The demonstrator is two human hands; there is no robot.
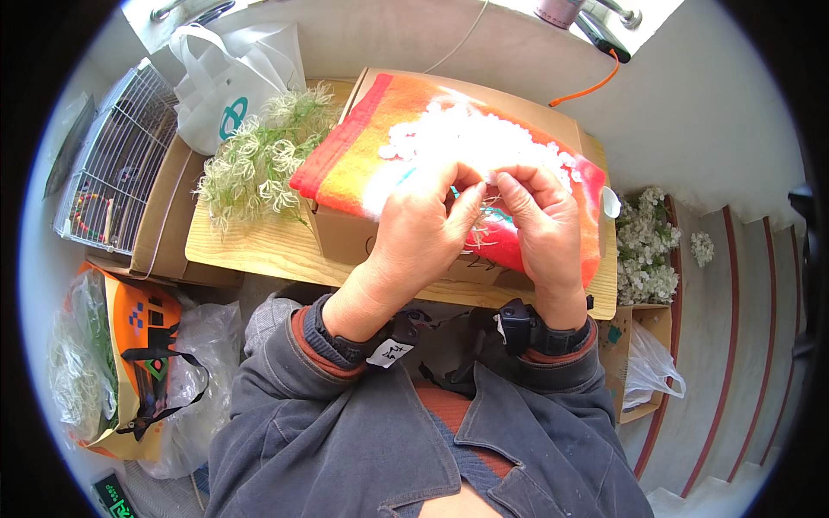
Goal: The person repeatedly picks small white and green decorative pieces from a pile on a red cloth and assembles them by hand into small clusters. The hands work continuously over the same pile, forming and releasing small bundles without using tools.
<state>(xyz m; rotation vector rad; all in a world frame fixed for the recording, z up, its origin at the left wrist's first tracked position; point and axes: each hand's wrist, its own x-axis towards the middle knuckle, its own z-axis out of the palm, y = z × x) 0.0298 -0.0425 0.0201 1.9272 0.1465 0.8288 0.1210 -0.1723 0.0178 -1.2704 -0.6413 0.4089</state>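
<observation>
Both hands meet above a red and orange cloth (350, 155) laid over a cardboard box. My left hand (421, 226) pinches something small and whitish between thumb and index finger. My right hand (541, 226) pinches at the same spot, its fingertips almost touching the left ones. Thin pale artificial flower strands (480, 230) hang below the fingertips. Many small white petal-like pieces (479, 133) lie on the cloth beyond the hands, partly washed out by bright sunlight. To the left, a bunch of green and cream artificial sprigs (259, 158) rests on the wooden table.
The wooden table (246, 243) carries the cardboard box (340, 236). A white bag (227, 90) and a wire cage (116, 155) stand at the left. White flower bunches (647, 252) sit above an open carton (647, 317) beside the stairs (706, 362). An orange bag (152, 317) stands at lower left.
</observation>
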